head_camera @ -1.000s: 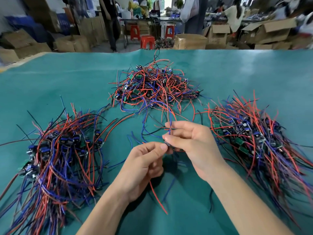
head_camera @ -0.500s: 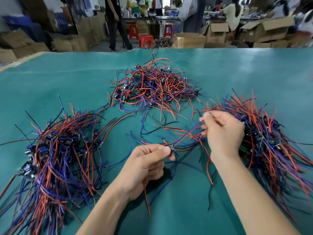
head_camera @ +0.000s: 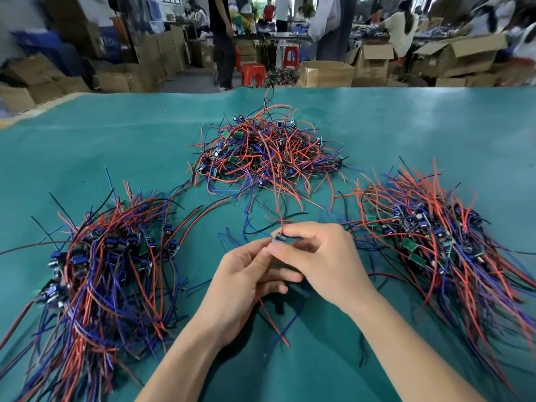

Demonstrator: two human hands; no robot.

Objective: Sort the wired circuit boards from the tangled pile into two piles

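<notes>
A small wired circuit board (head_camera: pixel 278 238) is pinched between my left hand (head_camera: pixel 246 274) and my right hand (head_camera: pixel 322 256) over the middle of the green table. Red and blue wires trail from it, some up toward the tangled pile (head_camera: pixel 266 153) at the back centre, some down under my left palm. A sorted pile (head_camera: pixel 98 265) of boards with red, blue and black wires lies at the left. Another sorted pile (head_camera: pixel 441 242) lies at the right, close to my right hand.
The green table cover (head_camera: pixel 406 134) stretches to a far edge. Beyond it stand cardboard boxes (head_camera: pixel 324 74), red stools (head_camera: pixel 253 74) and several people at other tables. A loose black wire (head_camera: pixel 361 351) lies by my right forearm.
My right hand has come back from the right pile to the centre and now pinches the board together with my left hand. The left hand stayed near the middle.
</notes>
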